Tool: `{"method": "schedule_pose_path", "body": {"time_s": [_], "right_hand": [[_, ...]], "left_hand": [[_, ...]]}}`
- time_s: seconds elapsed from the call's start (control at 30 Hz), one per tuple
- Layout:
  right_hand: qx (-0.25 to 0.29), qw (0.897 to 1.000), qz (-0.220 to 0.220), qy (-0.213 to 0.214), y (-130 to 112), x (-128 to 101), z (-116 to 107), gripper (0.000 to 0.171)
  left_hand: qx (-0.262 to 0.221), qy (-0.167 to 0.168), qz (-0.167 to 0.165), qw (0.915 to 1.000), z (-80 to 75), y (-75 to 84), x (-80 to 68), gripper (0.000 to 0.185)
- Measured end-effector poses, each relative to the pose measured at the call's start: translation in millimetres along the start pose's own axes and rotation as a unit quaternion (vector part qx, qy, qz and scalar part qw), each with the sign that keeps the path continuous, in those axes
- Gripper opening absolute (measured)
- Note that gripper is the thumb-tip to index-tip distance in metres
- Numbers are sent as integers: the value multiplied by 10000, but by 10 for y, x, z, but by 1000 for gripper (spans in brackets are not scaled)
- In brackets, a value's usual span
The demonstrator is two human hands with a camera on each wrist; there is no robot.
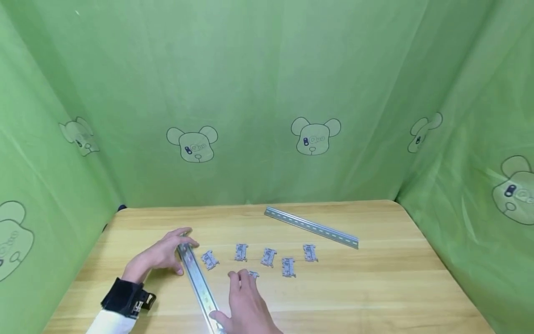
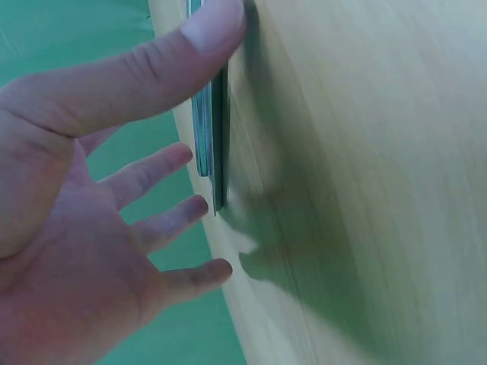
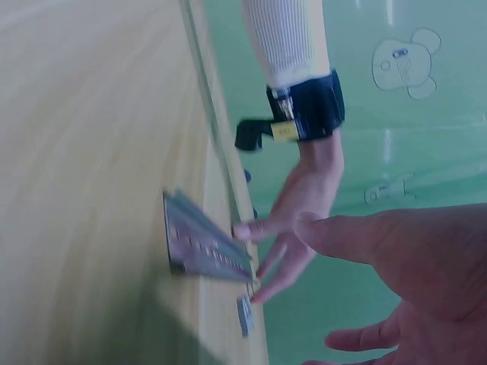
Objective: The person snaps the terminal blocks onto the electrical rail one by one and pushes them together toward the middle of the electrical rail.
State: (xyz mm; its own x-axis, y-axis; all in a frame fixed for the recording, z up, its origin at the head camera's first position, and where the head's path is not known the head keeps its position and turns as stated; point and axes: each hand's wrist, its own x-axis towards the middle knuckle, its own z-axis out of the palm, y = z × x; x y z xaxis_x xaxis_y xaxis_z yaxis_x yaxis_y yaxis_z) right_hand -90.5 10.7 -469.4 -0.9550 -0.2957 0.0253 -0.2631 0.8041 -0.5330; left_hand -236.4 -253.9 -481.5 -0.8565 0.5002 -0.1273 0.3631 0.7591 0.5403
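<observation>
A slotted metal DIN rail [image 1: 199,280] lies lengthwise on the left part of the table. My left hand [image 1: 164,253] is at its far end, fingers spread and thumb apart from them. In the left wrist view the thumb overlaps the rail [image 2: 219,144]; whether it touches cannot be told. Over the rail's near end is my right hand [image 1: 248,304], its fingers loosely extended. The right wrist view shows the rail [image 3: 205,243] beyond that hand, with no grip on it. Several grey terminal blocks [image 1: 268,257] lie right of the rail; one [image 1: 253,274] is partly hidden by the right fingers.
A second slotted rail [image 1: 310,226] lies slanted at the back right of the wooden table [image 1: 375,287]. Green curtains [image 1: 258,93] with bear-head prints stand behind the table and along both sides. A black wrist camera strap [image 1: 123,297] is on the left wrist.
</observation>
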Motion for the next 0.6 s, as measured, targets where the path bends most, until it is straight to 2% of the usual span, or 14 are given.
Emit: {"method": "schedule_pose_path", "body": {"time_s": [0.3, 0.6], "right_hand": [[-171, 9985, 220, -463, -162, 81, 325, 83], [-1018, 9947, -76, -96, -163, 36, 545, 67]], "left_hand": [[-143, 218, 302, 9992, 45, -100, 50, 52], [-258, 358, 428, 9981, 58, -113, 56, 47]]}}
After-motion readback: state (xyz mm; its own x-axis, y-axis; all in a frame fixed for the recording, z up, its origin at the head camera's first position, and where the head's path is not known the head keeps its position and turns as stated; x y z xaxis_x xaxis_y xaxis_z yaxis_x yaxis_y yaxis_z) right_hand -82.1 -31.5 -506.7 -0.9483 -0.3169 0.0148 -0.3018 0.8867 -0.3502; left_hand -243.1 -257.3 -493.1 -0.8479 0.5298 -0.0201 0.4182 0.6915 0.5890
